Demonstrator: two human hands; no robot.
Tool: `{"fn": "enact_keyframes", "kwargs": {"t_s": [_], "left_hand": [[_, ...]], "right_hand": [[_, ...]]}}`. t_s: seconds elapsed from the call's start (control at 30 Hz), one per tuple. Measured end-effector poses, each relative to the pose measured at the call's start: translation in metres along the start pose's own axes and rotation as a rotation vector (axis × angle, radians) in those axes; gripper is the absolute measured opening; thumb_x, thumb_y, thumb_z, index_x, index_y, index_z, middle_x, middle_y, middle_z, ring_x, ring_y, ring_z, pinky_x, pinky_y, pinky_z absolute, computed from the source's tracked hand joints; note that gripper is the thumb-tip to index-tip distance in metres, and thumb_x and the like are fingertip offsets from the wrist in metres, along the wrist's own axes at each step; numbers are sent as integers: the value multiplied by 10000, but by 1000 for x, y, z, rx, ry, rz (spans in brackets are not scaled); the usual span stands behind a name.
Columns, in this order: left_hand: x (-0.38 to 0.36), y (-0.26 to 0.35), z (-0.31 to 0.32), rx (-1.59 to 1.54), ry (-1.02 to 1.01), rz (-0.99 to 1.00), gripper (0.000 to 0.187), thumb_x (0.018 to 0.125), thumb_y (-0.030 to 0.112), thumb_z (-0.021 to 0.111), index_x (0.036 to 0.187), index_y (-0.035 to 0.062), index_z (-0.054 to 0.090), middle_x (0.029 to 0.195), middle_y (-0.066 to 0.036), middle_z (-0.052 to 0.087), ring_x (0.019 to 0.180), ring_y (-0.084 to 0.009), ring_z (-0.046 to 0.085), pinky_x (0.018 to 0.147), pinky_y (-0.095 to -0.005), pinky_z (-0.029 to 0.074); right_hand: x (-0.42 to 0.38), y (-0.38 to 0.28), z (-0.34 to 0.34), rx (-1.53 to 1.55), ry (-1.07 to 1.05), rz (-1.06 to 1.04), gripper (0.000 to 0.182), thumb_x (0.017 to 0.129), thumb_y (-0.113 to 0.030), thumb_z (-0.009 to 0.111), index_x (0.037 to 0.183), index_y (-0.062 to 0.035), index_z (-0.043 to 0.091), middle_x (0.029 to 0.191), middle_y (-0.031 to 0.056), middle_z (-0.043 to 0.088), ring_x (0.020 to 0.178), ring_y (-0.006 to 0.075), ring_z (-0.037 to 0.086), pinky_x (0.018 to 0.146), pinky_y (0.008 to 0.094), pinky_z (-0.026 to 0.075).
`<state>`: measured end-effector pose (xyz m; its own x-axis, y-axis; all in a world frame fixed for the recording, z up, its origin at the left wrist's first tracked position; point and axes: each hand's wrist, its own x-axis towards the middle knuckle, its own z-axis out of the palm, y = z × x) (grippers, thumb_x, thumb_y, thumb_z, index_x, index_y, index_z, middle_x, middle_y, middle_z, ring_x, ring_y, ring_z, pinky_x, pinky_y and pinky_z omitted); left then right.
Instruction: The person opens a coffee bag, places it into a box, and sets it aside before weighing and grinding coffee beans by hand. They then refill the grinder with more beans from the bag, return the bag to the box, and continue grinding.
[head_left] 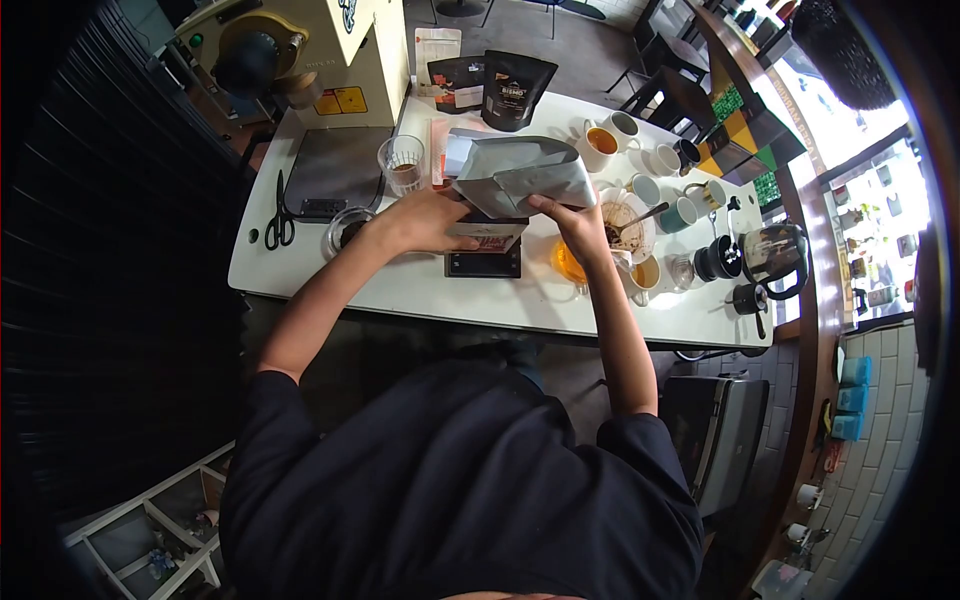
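A large silver foil bag point(515, 172) is tilted over a small printed box point(490, 236) that stands on a black scale point(484, 264). My left hand point(425, 218) grips the bag's lower left side, next to the box. My right hand point(568, 218) holds the bag's lower right edge. Whether anything pours from the bag is hidden by the bag and my hands.
On the white table point(420, 290) lie black scissors point(278, 222), a glass cup point(402, 160), a small round dish point(345, 230), black coffee bags point(515, 88), several mugs point(650, 160), a bowl with a spoon point(630, 222) and a kettle point(775, 255). A cream machine point(310, 60) stands at the back left.
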<state>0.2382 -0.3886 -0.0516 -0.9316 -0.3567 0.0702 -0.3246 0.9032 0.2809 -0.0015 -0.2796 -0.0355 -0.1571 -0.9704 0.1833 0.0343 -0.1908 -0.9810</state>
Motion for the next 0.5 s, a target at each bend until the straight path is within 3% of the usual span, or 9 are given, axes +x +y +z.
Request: {"fn": "enact_keyframes", "kwargs": {"t_s": [0.1, 0.17, 0.2, 0.27, 0.3, 0.37, 0.4, 0.5], "left_hand": [[-3, 0, 1, 3, -81, -54, 632, 863, 555, 654, 1139, -13, 620, 1068, -249, 665, 961, -376, 667, 819, -433, 561], [-10, 3, 8, -60, 149, -31, 604, 858, 464, 720, 1171, -20, 541, 1122, -248, 599, 982, -365, 660, 783, -458, 561], [-13, 5, 8, -60, 145, -30, 604, 858, 464, 720, 1171, -20, 541, 1122, -248, 599, 982, -365, 660, 783, -458, 561], [-18, 9, 6, -352, 269, -104, 711, 826, 380, 794, 1314, 31, 412, 1316, -192, 370, 1051, -353, 581, 869, -401, 526], [-21, 5, 10, -352, 269, -106, 711, 826, 380, 794, 1314, 31, 412, 1316, -192, 370, 1051, -353, 581, 869, -401, 526], [-23, -6, 24, -243, 661, 39, 658, 824, 311, 815, 1242, 71, 366, 1198, -117, 338, 1002, -270, 506, 821, -352, 499], [-23, -9, 30, -318, 698, 0, 629, 830, 317, 809, 1180, 79, 343, 1163, -113, 356, 1000, -242, 449, 861, -334, 450], [-25, -15, 41, -276, 721, -7, 640, 823, 305, 813, 1188, 62, 348, 1147, -111, 371, 1025, -256, 445, 931, -354, 422]], "right_hand": [[-2, 4, -1, 38, 19, 15, 587, 770, -102, 837, 1275, -33, 545, 1129, 60, 637, 1054, 152, 597, 928, 310, 483], [-4, 7, -2, 56, 25, 14, 597, 772, -98, 835, 1286, -35, 538, 1131, 57, 636, 1059, 153, 596, 933, 310, 482], [-5, 8, -2, 74, 29, 15, 607, 774, -94, 834, 1297, -37, 532, 1134, 55, 635, 1064, 153, 595, 937, 311, 481], [-6, 7, -2, 50, 32, 16, 597, 778, -94, 831, 1295, -38, 535, 1130, 52, 636, 1062, 152, 595, 935, 311, 481], [-6, 5, -1, 24, 32, 14, 588, 782, -93, 828, 1292, -38, 539, 1126, 49, 637, 1059, 150, 595, 932, 311, 481], [-5, -5, 2, -29, 16, -16, 575, 782, -99, 830, 1280, -32, 551, 1114, 47, 641, 1051, 148, 595, 929, 309, 480], [-5, -8, 4, -82, 1, -43, 562, 781, -105, 832, 1268, -26, 562, 1102, 44, 645, 1043, 145, 596, 925, 307, 479], [0, -12, 9, -282, -45, -141, 552, 771, -113, 837, 1254, -28, 585, 1080, 48, 654, 1019, 145, 606, 903, 308, 486]]}}
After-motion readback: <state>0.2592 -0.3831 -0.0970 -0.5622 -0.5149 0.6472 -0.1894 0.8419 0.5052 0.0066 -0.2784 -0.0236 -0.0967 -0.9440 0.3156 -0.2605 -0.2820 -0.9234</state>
